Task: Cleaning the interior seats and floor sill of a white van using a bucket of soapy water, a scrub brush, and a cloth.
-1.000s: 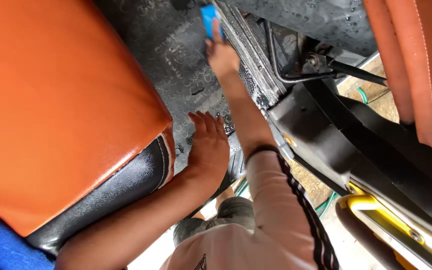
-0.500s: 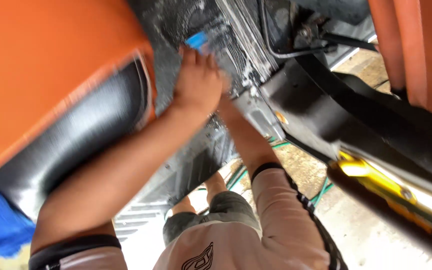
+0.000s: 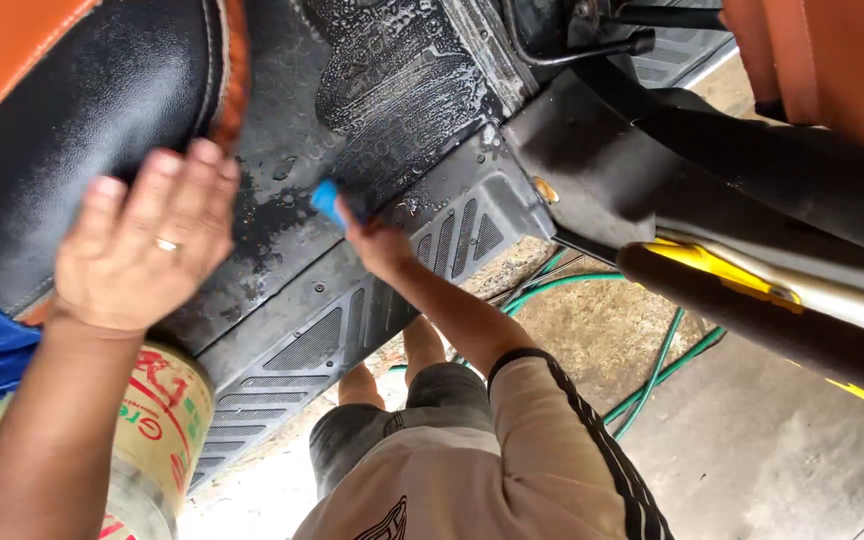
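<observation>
Two hands at work over a wet black rubber floor mat [image 3: 402,90]. Left hand [image 3: 147,245] spread flat, fingers [image 3: 167,185] wide, holding nothing, resting against the black seat edge [image 3: 62,110] just beside the mat. Right hand [image 3: 377,240] closed around a blue sponge [image 3: 327,200], pressed onto the soapy mat. Below the left forearm, a yellowish bucket [image 3: 167,425]; on the concrete ground, a green hose [image 3: 642,385].
</observation>
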